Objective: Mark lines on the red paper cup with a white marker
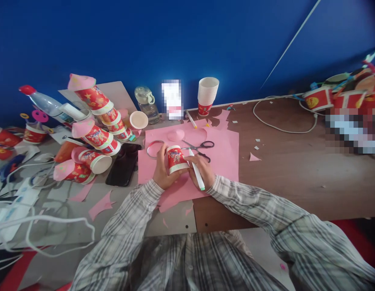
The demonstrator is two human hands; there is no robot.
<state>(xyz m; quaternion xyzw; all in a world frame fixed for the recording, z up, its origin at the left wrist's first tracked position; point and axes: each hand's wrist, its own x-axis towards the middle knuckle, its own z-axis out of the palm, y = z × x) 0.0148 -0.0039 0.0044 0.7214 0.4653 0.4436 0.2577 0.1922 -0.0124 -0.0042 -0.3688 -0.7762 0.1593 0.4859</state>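
Observation:
A red patterned paper cup point(176, 158), its rim toward the lower side, is held in my left hand point(163, 171), fingers wrapped round its left side and bottom. My right hand point(203, 169) grips a white marker point(196, 169) with a green end, and its fingertips touch the cup's right side. Both hands are above pink paper point(226, 161). Just behind them on the paper lie black-handled scissors point(202, 146), a roll of tape point(155, 148) and a pink paper cone or disc point(175, 134).
Joined red cups with pink tops point(93, 135) crowd the left, beside a black phone point(123, 165). Behind stand a clear bottle point(148, 107), a lit screen point(172, 99) and stacked cups point(207, 95). A white cable point(284, 130) and more cups point(319, 99) are at right.

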